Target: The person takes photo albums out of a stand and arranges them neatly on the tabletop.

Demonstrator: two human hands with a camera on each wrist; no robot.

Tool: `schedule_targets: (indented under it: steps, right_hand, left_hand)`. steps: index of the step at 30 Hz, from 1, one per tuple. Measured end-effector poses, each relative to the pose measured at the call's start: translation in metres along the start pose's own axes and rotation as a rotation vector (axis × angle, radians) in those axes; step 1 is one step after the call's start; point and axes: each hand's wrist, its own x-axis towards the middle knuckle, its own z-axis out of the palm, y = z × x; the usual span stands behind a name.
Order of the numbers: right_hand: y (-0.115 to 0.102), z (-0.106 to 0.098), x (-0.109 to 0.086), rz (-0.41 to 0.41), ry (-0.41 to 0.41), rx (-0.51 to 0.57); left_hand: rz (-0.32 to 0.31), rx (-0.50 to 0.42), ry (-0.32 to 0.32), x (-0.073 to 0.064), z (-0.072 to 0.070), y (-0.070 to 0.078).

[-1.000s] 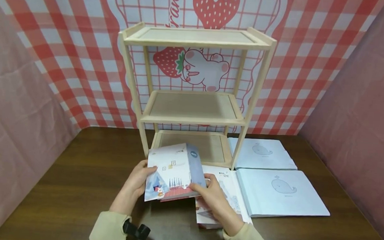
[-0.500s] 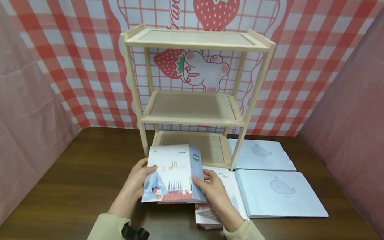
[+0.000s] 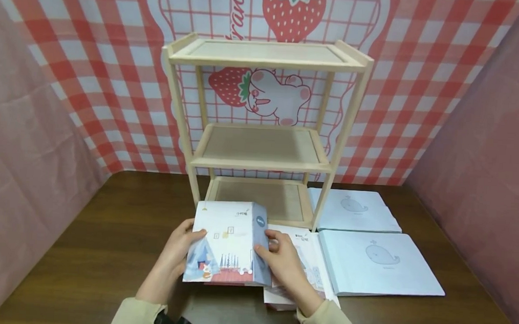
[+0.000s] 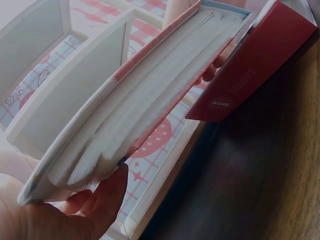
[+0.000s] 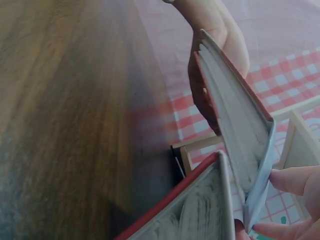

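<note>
Both hands hold a thick book [image 3: 226, 248] with a white illustrated cover and a blue-grey spine, above the table before the shelf. My left hand [image 3: 177, 248] grips its left edge, thumb on the cover. In the left wrist view the left hand [image 4: 85, 210] has fingertips beneath the book, whose page block [image 4: 150, 95] shows. At the spine, my right hand [image 3: 282, 261] pinches the book with its thumb on top; the right wrist view shows these fingers [image 5: 292, 181]. A second illustrated book [image 3: 320, 270] lies on the table, partly hidden by the right hand and wrist.
A three-tier wooden shelf [image 3: 259, 165] stands at the back centre, before a red checked cloth [image 3: 421, 92]. Two pale blue albums with whale drawings lie to the right, a front one [image 3: 381, 276] and a rear one [image 3: 351, 218]. Pink cloth hangs at both sides.
The book has turned straighter and shifted slightly left and towards the person. My right hand has moved up along the spine. The other books have stayed in place.
</note>
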Motion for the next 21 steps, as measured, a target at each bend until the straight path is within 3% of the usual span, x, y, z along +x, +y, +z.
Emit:
schedule_targets:
  steps: [12, 21]
  right_hand:
    - [0.000, 0.006, -0.005, -0.144, 0.022, -0.262]
    - [-0.003, 0.011, -0.009, -0.196, -0.005, -0.265]
  left_hand:
    - [-0.030, -0.005, -0.008, -0.009, -0.008, -0.002]
    - [-0.065, -0.008, -0.022, -0.013, -0.018, -0.001]
